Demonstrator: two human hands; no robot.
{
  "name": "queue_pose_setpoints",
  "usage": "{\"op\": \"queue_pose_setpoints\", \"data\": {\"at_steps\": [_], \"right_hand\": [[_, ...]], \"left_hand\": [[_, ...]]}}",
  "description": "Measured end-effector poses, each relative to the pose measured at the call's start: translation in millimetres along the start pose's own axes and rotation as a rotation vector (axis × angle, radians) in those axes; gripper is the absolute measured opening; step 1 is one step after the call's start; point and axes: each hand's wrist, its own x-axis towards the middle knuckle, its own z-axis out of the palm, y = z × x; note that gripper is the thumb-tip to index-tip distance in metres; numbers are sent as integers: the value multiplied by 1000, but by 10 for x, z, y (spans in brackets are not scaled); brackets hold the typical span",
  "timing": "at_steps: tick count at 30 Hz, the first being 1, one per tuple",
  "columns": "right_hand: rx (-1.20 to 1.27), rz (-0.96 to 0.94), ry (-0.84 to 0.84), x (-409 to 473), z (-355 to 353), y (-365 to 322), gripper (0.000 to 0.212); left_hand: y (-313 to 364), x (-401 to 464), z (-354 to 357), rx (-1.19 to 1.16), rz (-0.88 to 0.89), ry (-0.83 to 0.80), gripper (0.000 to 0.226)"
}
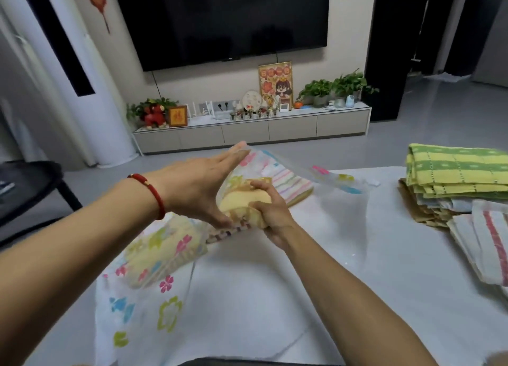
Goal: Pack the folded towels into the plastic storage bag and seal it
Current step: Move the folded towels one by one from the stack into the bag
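The plastic storage bag (154, 291), clear with printed flowers, lies on the near left part of the white desk (357, 269), its mouth lifted toward the middle where both hands meet. The left hand (198, 187) is spread flat with straight fingers, palm against the bag's raised upper flap, holding the opening apart. Just right of it and touching the bag's mouth, the right hand (270, 214) grips a folded yellow towel (242, 200), fingers curled round it, the towel sitting in the opening. Another yellow towel (162, 253) shows through the plastic, deeper in the bag, nearer the person. Beyond the hands a striped pastel towel (291, 184) lies flat under the bag's far flap. Well right of the bag, a stack of folded towels (456, 184) topped by a green-and-yellow one rests at the desk's right edge.
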Motion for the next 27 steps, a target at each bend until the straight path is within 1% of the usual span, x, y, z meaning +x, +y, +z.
{"op": "queue_pose_setpoints", "data": {"at_steps": [2,3,5,7,9,11,13,14,16,18,20,24,27], "right_hand": [[-102,-122,140,293,235,182,44],[-200,-131,166,402,319,302,43],[-400,-36,148,516,435,566,45],[-515,38,168,537,484,786,45],[-500,8,230,538,536,874,43],[-405,-66,302,554,603,820,44],[-300,-142,340,572,642,771,45],[-267,-149,335,591,642,781,47],[-271,-55,241,608,599,824,55],[-365,41,128,607,530,865,63],[-503,39,80,614,447,851,66],[-727,66,-28,524,280,688,62],[-762,53,-62,325,141,523,58]], "left_hand": [[-83,36,-46,-43,-3,21,137],[-113,47,-65,-62,-6,29,136],[-156,64,-81,-86,5,47,135],[-178,61,-67,-97,27,58,133],[-183,43,-41,-97,38,62,132],[-163,19,-19,-85,34,50,132],[-130,3,-5,-67,22,42,131],[-117,0,1,-60,19,42,130],[-81,-17,11,-61,10,38,127],[-50,-31,24,-64,13,33,125],[-7,-45,34,-52,18,27,122],[77,-67,50,-23,14,17,120],[110,-74,57,-61,19,25,119]]}}
